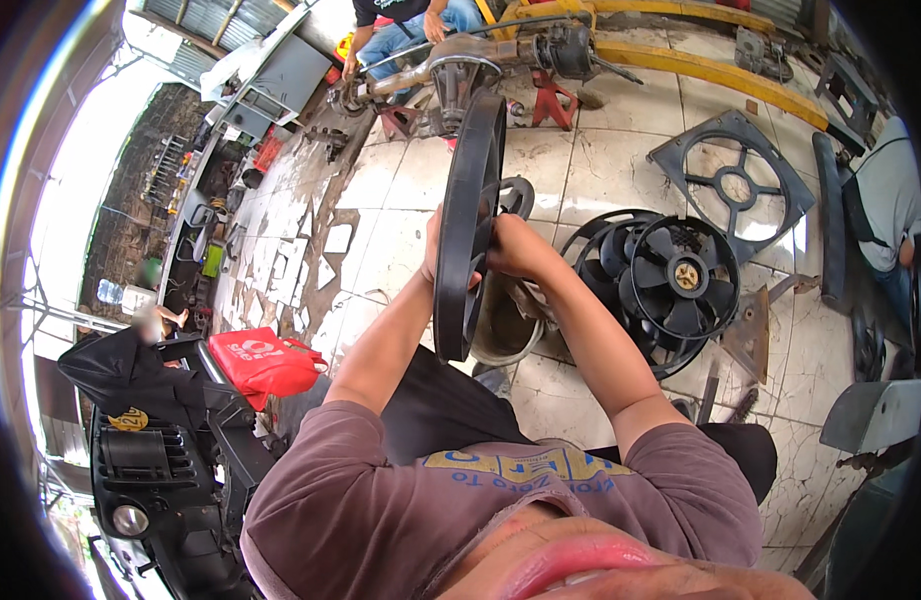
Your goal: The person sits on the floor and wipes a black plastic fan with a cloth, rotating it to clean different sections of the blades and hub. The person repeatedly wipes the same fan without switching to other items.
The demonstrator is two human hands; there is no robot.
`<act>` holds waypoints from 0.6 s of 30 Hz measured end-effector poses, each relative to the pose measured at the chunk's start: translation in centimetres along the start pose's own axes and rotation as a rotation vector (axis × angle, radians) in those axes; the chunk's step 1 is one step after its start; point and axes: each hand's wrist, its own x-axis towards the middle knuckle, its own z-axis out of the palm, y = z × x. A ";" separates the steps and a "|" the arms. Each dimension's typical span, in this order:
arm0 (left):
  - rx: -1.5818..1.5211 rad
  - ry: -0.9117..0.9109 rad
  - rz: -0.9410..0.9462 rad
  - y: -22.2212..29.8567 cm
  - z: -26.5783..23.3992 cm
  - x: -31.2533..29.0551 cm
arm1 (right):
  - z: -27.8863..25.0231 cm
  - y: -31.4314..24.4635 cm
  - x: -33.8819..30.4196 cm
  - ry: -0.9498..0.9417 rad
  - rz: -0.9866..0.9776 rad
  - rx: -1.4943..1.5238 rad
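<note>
I hold a large black ring-shaped fan shroud [470, 200] upright and edge-on in front of me. My left hand [435, 245] grips its near rim from the left side, mostly hidden behind it. My right hand [510, 245] grips it from the right, fingers around the inner part. A round grey hub piece [517, 195] shows just behind the ring. Below my hands a white bucket [505, 330] stands on the tiled floor.
A black fan with several blades [680, 275] lies on the floor to my right, a square black fan frame [732, 180] beyond it. A red bag [265, 360] and a black car front part [150, 470] are at left. A seated person [410, 25] works by an axle [460, 65] on red stands; another person [890, 200] is at far right.
</note>
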 end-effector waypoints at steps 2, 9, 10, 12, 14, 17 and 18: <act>0.004 -0.020 0.000 0.0 0.4 0.3 | 1.4 2.5 0.5 0.035 -0.057 0.114; -0.002 -0.020 0.038 0.2 -0.8 -1.3 | -0.7 -1.6 -1.0 0.049 -0.048 -0.002; -0.010 -0.010 0.047 0.3 -1.2 -1.6 | -0.9 -2.6 -1.2 0.072 -0.056 0.035; -0.011 -0.010 0.047 0.6 -1.3 -2.6 | -2.2 -3.2 -1.6 0.126 -0.021 -0.050; -0.031 -0.055 0.043 -0.1 0.1 -1.9 | -4.4 -2.9 -2.0 0.113 -0.052 0.132; -0.042 -0.024 0.076 0.4 -0.5 -3.2 | -4.9 -4.9 -2.7 0.197 -0.101 0.219; -0.046 -0.030 0.073 0.1 -0.5 -3.2 | -5.0 -5.4 -2.8 0.246 -0.129 0.216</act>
